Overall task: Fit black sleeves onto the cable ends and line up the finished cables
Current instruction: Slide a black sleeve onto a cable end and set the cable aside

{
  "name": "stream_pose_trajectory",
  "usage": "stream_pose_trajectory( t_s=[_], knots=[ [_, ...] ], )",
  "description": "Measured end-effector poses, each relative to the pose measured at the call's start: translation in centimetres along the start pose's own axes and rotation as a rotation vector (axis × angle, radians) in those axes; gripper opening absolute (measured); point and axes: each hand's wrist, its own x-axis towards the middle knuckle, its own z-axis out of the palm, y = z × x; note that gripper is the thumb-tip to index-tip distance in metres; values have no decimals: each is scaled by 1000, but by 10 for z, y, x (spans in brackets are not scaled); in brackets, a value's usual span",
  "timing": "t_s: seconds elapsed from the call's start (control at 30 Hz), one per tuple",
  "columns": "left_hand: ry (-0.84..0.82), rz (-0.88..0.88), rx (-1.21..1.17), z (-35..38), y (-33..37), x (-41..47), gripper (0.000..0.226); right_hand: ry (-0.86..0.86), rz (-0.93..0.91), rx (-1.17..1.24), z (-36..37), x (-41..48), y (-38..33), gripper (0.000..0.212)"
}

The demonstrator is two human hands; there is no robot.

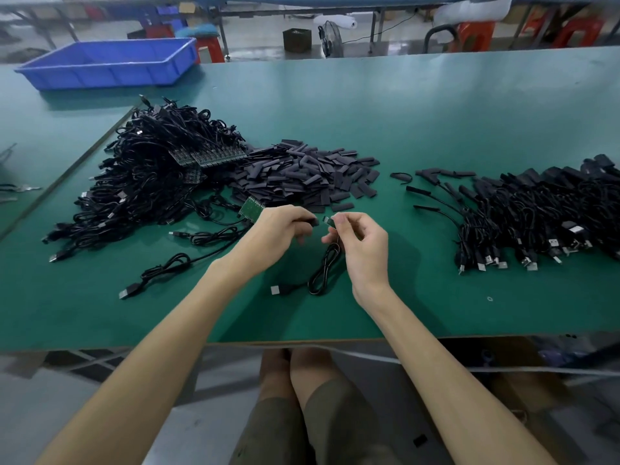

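While near edge (302,341), left hand (278,231) on sleeve (314,222), right hand (364,251) on cable (327,266)

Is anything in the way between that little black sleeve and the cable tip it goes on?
Nothing visible. The left hand pinches the black sleeve, the right hand pinches the cable end, and only a narrow open gap lies between the two.

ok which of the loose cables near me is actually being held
The coiled cable under the right hand, which pinches its upper end. The two other loose cables lie on the mat to the left, in no hand.
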Motion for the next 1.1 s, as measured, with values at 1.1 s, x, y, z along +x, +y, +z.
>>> stream_pose_trajectory(
  t_s=[1.1],
  knots=[
    [24, 324, 314, -12, -11, -24, 45, -138, 42, -4, -2, 0, -6, 12]
  ],
)
